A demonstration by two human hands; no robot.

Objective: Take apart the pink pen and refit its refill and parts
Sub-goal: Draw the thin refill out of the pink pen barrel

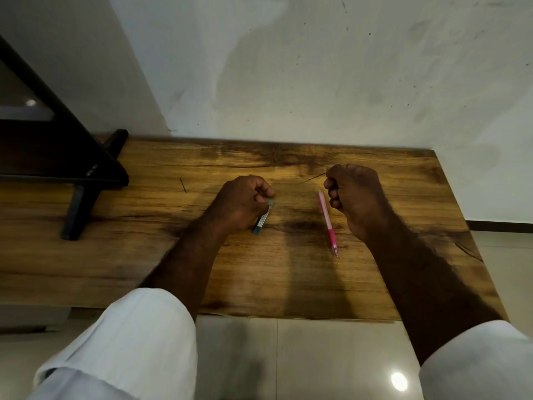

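Right hand (353, 194) pinches a thin dark lead (313, 178); left hand (245, 200) grips a small teal case (262, 221).
Pink pen (327, 219) lies whole on the counter (144, 255) between them, just beside the right hand, likely parked while the refill is readied.

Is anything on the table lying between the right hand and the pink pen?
Nothing visible. The pink pen lies bare on the wooden table, just left of the right hand, with open wood between them. That hand's fingers are closed on a thin dark lead, so it isn't free.
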